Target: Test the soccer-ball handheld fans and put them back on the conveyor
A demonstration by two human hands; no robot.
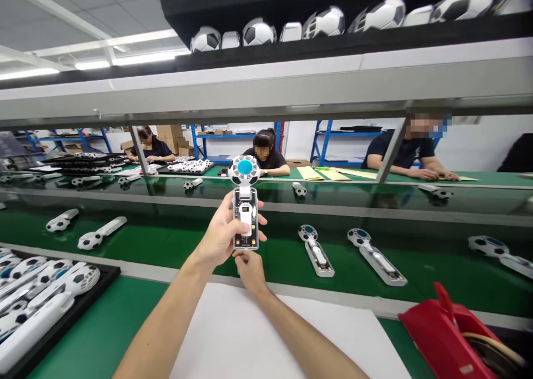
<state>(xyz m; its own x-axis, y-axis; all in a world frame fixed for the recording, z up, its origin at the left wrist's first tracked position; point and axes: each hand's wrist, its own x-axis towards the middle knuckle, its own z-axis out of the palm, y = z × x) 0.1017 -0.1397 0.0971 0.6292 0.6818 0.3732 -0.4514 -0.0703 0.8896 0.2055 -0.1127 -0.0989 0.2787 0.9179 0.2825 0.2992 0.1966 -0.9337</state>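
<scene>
My left hand [219, 226] is wrapped round the handle of a football-patterned handheld fan [245, 193], held upright in front of me. Its round head has a blue centre; black parts and a small display show through the clear handle, and my thumb lies on the white piece in front. Just below the handle's lower end is my right hand [251, 272], fingers curled together; whether they pinch anything or touch the fan is hidden. Two similar fans, a nearer one [316, 251] and another [377, 257], lie on the green conveyor belt [275, 262] to the right.
A black tray [110, 276] full of such fans stands at the left. White paper [316, 334] covers the bench before me. At right sits a red container [449, 334]. Football-patterned pieces line an overhead shelf [275, 59]. Several people sit across the line.
</scene>
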